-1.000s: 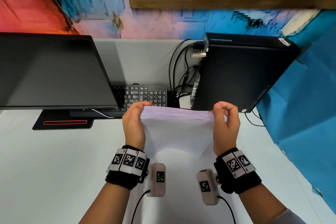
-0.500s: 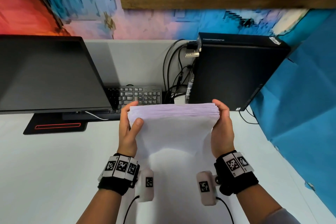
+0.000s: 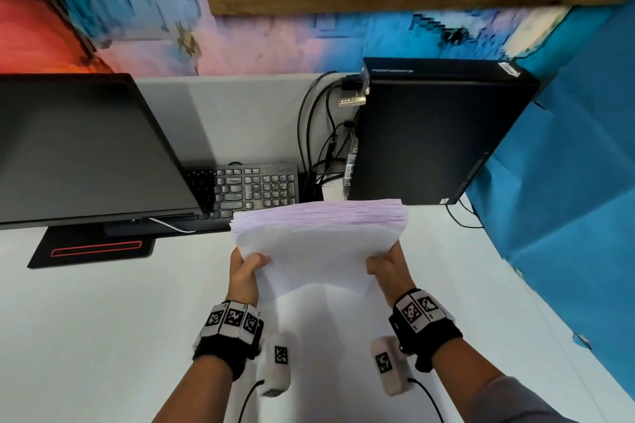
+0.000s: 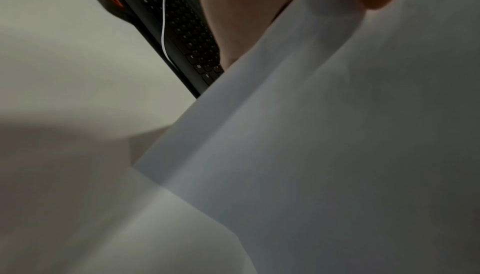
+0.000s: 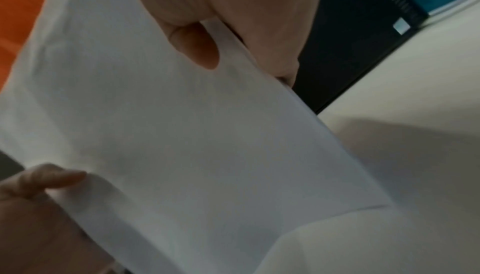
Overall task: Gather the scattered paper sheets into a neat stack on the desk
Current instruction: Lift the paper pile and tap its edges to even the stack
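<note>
You are holding the stack of paper sheets [image 3: 318, 244] upright in both hands above the white desk [image 3: 103, 319], in front of the keyboard [image 3: 256, 187]. Your left hand [image 3: 244, 276] is gripping the stack's left edge low down, thumb pressing on the near face and fingers wrapping behind. Your right hand [image 3: 390, 273] is gripping the right edge at about the same height, its thumb also lying on the near face while the other fingers are curling round the back. The sheets' top edges are fanning slightly, showing as a band of fine lilac lines, and are not quite flush. I cannot tell whether the bottom edge is touching the desk or hanging just clear of it.

Left of the keyboard, the dark monitor [image 3: 86, 148] is leaning over its black base with the red outline [image 3: 96, 247]. Right of the keyboard, the black computer tower [image 3: 436, 134] is standing with cables [image 3: 316, 134] trailing down between the two. A thin white cable [image 3: 171, 225] is lying along the keyboard's near edge. A blue sheet [image 3: 567, 199] is hanging beyond the tower, further right from the keyboard.
</note>
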The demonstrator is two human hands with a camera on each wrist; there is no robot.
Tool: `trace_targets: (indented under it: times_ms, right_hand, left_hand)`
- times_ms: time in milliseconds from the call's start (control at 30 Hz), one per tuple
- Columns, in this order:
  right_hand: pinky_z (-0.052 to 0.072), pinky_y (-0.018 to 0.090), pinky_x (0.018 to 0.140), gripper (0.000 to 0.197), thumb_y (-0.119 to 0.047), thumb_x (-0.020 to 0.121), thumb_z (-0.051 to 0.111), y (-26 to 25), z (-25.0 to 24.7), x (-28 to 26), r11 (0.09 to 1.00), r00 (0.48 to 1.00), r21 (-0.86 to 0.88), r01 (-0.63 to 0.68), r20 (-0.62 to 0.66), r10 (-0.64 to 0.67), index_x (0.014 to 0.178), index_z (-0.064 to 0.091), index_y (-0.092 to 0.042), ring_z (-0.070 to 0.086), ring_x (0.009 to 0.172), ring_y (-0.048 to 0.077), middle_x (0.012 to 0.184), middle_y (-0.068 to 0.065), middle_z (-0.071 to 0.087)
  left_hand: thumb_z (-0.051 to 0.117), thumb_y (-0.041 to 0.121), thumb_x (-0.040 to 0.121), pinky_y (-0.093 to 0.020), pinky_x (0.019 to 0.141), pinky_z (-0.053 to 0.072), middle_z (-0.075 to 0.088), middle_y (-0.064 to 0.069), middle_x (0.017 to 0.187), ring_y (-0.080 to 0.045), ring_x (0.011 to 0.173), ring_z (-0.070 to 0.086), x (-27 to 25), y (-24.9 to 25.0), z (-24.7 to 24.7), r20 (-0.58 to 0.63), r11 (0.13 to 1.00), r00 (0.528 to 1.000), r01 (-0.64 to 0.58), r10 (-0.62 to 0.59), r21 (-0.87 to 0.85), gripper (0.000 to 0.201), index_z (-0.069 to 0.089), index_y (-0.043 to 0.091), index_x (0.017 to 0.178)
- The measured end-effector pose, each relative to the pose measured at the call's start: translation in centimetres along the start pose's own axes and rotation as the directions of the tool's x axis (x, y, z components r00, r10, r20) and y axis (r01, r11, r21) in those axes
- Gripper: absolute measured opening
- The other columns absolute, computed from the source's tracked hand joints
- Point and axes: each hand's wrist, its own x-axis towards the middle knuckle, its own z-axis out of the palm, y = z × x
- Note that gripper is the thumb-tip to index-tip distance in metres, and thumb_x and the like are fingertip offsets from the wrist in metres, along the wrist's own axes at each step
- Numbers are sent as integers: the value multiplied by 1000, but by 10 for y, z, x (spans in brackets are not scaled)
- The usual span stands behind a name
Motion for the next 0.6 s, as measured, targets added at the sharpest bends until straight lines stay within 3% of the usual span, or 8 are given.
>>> trace_targets:
  times_ms: [100, 167, 300, 367, 433, 467, 533, 600]
  right_hand:
    - [52, 23, 61, 77, 4, 48, 42, 4, 6, 3, 999, 1000, 43, 8, -23, -7, 125, 43, -3, 60, 85, 22, 102, 14, 58]
    - [52, 25, 62, 77, 4, 49, 43, 7, 7, 4, 998, 1000, 60, 7, -30, -5, 126, 43, -3, 60, 87, 26, 102, 14, 58]
    - [52, 14, 66, 79, 3, 57, 52, 0, 4, -3, 992, 998, 115, 55, -20, -53, 134, 38, 0, 65, 85, 6, 106, 10, 60]
    - [52, 14, 71, 71, 1, 64, 57, -14, 3, -7, 975, 989, 168, 146, -13, -146, 133, 39, -2, 66, 88, 1, 110, 9, 60]
    - [52, 16, 77, 58, -6, 70, 61, -33, 3, -13, 950, 969, 197, 243, -3, -248, 125, 43, -14, 65, 91, 4, 106, 2, 61]
    - [51, 15, 78, 52, -15, 72, 65, -44, 6, -16, 942, 958, 176, 285, -14, -287, 120, 45, -21, 62, 90, 3, 103, -2, 60]
    - [46, 11, 78, 44, -37, 70, 64, -62, 12, -17, 926, 931, 107, 362, -99, -352, 110, 49, -27, 57, 84, -3, 94, -13, 59]
    - [45, 12, 78, 36, -43, 67, 62, -73, 20, -13, 915, 902, 97, 392, -235, -362, 98, 54, -27, 56, 77, -4, 80, -22, 61]
  left_hand:
    - [49, 3, 54, -17, 56, 46, 61, 3, 60, -2, 51, 58, 0, -4, 4, -73, 1000, 997, -19, 20, 13, 20, 53, 10, 73]
    - [49, -6, 69, -18, 58, 45, 58, -1, 64, -2, 52, 58, -1, -3, 6, -103, 999, 994, -33, 35, 23, 16, 52, 10, 72]
    - [40, -19, 77, -25, 63, 47, 66, 12, 56, 0, 54, 62, -4, 4, 4, -11, 996, 997, -72, 72, 45, 33, 56, 9, 80]
    - [53, -4, 80, -20, 65, 52, 72, 14, 68, 2, 65, 66, -9, 14, 5, 78, 990, 986, -144, 144, -5, 21, 56, 4, 99]
    - [72, 29, 70, -15, 71, 52, 73, 8, 87, -2, 82, 67, -13, 25, 8, 136, 972, 962, -235, 235, -18, 58, 51, 2, 117]
    - [76, 39, 63, -14, 74, 51, 70, 5, 94, -4, 86, 66, -13, 31, 11, 133, 961, 953, -275, 273, -3, 71, 52, 3, 119]
    - [69, 43, 63, -13, 71, 49, 64, 2, 89, -3, 79, 62, -16, 43, 21, 110, 932, 929, -360, 355, 35, 59, 56, 6, 108]
    - [65, 45, 65, -11, 66, 46, 60, 7, 79, -1, 70, 57, -17, 49, 30, 35, 913, 915, -403, 401, 69, 48, 59, 9, 96]
